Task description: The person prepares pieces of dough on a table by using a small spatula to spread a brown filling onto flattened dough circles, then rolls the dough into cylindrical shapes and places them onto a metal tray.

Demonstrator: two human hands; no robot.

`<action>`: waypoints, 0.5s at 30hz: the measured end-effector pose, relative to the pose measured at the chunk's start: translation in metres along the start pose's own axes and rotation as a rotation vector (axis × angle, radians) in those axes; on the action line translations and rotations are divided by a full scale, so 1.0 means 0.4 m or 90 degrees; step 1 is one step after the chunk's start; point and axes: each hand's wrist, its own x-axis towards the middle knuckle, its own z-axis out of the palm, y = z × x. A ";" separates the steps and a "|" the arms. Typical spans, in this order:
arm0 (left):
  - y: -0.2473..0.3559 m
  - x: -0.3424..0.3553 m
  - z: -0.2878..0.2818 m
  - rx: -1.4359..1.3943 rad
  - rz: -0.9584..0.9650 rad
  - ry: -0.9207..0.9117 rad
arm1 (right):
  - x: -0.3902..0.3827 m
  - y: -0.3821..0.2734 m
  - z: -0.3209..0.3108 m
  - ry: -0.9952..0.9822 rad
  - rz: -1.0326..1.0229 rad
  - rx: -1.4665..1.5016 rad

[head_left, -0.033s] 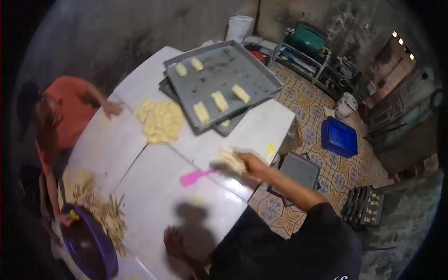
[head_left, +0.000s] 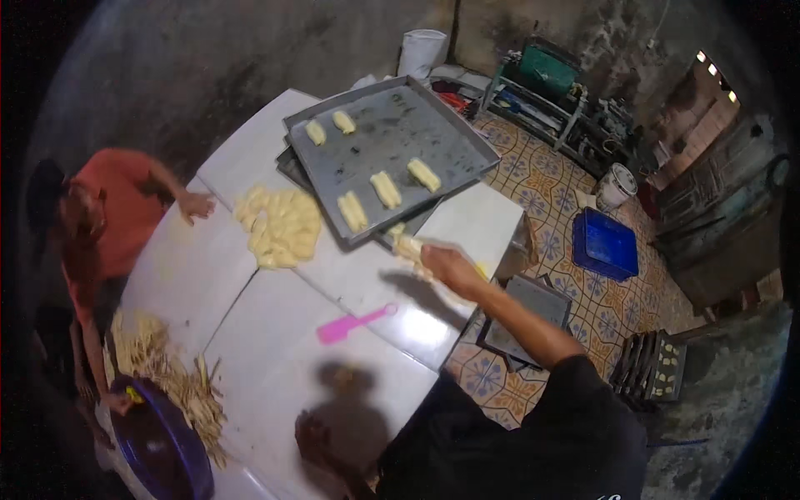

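Observation:
My right hand (head_left: 446,271) is closed around a pale dough piece (head_left: 411,248), partly blurred, at the front edge of the stacked metal trays (head_left: 450,142). The top tray holds several shaped dough pieces (head_left: 385,190). A pile of pale dough pieces (head_left: 279,225) lies beside the trays on the white tiled tabletop (head_left: 233,292). A pink plastic scraper (head_left: 337,330) lies below my right hand. My left hand (head_left: 312,437), in shadow near the table's lower edge, has its fingers apart and holds nothing visible.
A co-worker in orange (head_left: 117,212) leans on the table at left, beside a purple basin (head_left: 158,442) and scattered pale strips (head_left: 171,375). To the right stand more trays (head_left: 525,308), a blue crate (head_left: 604,242), a tray rack (head_left: 646,371) and a metal machine (head_left: 546,83).
My right hand has moved up from beside the pink scraper toward the trays, with the dough piece in it. The view has shifted slightly.

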 end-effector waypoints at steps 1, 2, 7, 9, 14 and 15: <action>-0.005 -0.006 0.032 0.006 0.005 -0.003 | 0.068 -0.082 -0.057 0.122 -0.109 -0.077; -0.009 -0.010 0.073 0.004 0.035 0.021 | 0.151 -0.138 -0.155 0.241 -0.154 -0.292; -0.066 0.004 0.162 0.103 0.016 0.078 | 0.469 -0.142 -0.483 0.264 -0.114 -0.638; -0.007 0.018 0.218 0.072 -0.056 0.094 | 0.473 -0.051 -0.574 0.390 -0.133 -0.766; -0.106 -0.040 0.081 -0.002 -0.029 0.216 | 0.300 -0.029 -0.282 0.348 -0.462 -0.688; -0.067 -0.034 0.082 0.043 -0.036 0.205 | 0.208 -0.043 -0.175 0.214 -0.276 -0.481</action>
